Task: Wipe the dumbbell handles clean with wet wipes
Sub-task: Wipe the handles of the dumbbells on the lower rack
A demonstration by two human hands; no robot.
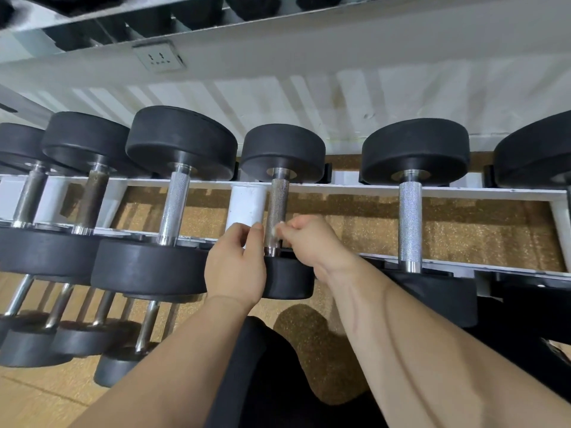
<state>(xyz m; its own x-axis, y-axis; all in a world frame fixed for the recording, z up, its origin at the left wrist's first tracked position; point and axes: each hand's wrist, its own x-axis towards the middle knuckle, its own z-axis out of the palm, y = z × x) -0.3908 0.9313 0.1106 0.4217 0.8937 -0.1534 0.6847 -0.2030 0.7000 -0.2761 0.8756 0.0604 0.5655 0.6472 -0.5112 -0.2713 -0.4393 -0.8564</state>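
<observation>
The small white wipe [273, 232] lies against the near end of the middle dumbbell's handle [278, 199], pinched by the right hand [309, 245] at its 3 o'clock. The left hand [236, 267] is at 9 o'clock, fingers curled; whether it grips anything I cannot tell. More dumbbells [173, 196] flank it on the white rack [340, 188].

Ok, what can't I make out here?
Head view:
Wet wipe: only a white scrap shows; fingers hide the rest.
Handle, near end: behind left hand and right hand.
Left hand's grip: hidden by its own fingers.
Rightmost dumbbell: cut off by the frame edge.
</observation>
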